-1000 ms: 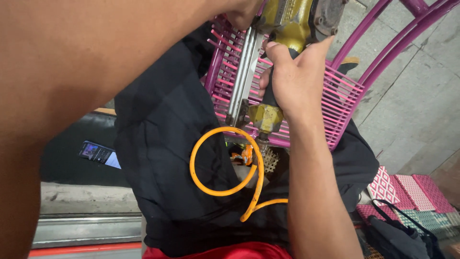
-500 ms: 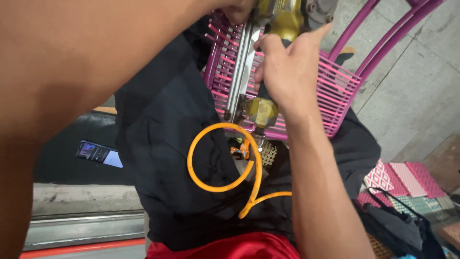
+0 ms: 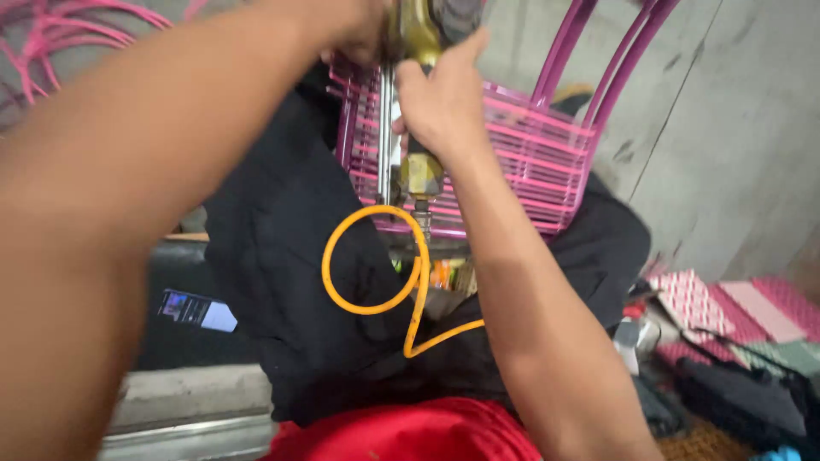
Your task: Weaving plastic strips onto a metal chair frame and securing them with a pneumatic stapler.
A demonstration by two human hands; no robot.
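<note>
My right hand (image 3: pixel 440 107) grips the handle of a yellowish pneumatic tool (image 3: pixel 420 175) held against a purple metal frame (image 3: pixel 589 60) woven with pink plastic strips (image 3: pixel 521 154). An orange coiled air hose (image 3: pixel 376 282) hangs from the tool's base and loops over my black trousers (image 3: pixel 290 282). My left hand (image 3: pixel 363 34) reaches to the top of the tool at the upper edge of the view; its fingers are mostly cut off, and my left forearm fills the left side.
A phone (image 3: pixel 196 309) lies on a dark surface at the left. Woven pink and green mats (image 3: pixel 735 316) and dark bags sit at the lower right. A concrete wall (image 3: pixel 735 128) stands behind the frame. Loose pink strips (image 3: pixel 68 26) lie at the top left.
The view has shifted so the frame and tool sit more to the centre. My right hand has stayed closed on the tool's handle, and the hose loop has swung slightly.
</note>
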